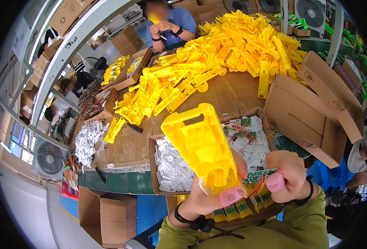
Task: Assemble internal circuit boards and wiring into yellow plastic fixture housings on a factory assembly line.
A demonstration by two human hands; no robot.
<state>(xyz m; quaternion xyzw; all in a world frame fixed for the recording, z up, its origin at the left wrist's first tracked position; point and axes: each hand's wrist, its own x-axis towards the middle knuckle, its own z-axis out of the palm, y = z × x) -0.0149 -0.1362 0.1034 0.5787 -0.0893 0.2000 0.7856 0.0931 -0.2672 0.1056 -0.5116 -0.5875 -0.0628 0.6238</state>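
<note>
My left hand (210, 200) is closed around the lower end of a yellow plastic housing (200, 145), tilted with its hollow, ribbed inside showing. Pinched in my right hand (290, 174) is a small green circuit board (259, 175), with red and yellow wires running down from it. The board is close beside the housing's lower end; whether they touch I cannot tell. Both thumbs wear pink finger covers, and each wrist has a black band. Below my hands, a carton (173, 204) holds several yellow housings with green boards in them, partly hidden by my arms.
Ahead, small white plastic parts (171, 164) and wired circuit boards (246, 124) lie in cardboard boxes. A big heap of yellow housings (237, 45) covers the far table. An open carton (304, 116) stands at the right, another (108, 216) lower left. A person (173, 27) sits across.
</note>
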